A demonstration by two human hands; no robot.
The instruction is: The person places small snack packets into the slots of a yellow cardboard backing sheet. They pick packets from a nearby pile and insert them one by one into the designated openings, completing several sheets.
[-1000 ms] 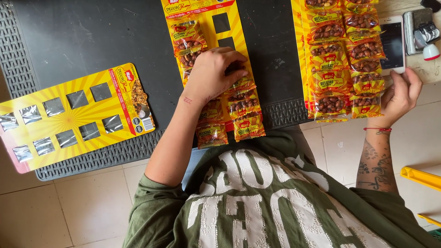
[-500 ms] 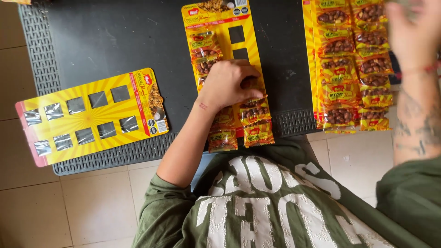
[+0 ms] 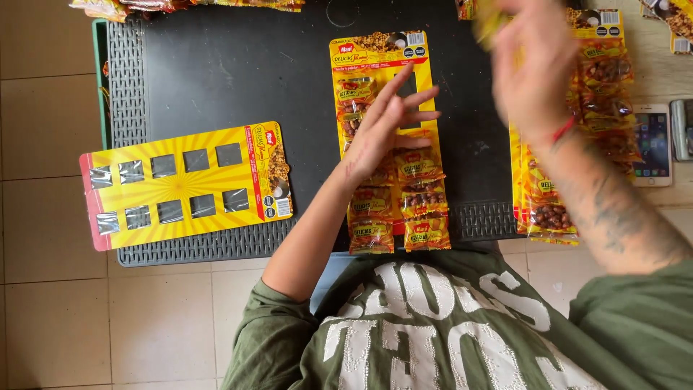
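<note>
Black bench: left hand has opened, fingers splayed on the half-filled display card; right hand has lifted, blurred, grip unclear.

Left hand lies flat, fingers spread; right hand raised, blurred.

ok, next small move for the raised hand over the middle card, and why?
Probably bring the right hand down to the bare slot on the upper right of the middle display card and press on the packet it seems to hold, though blur hides what it is. The left hand lies flat on that card, fingers spread, pinning it; the lower rows already carry snack packets.
</note>
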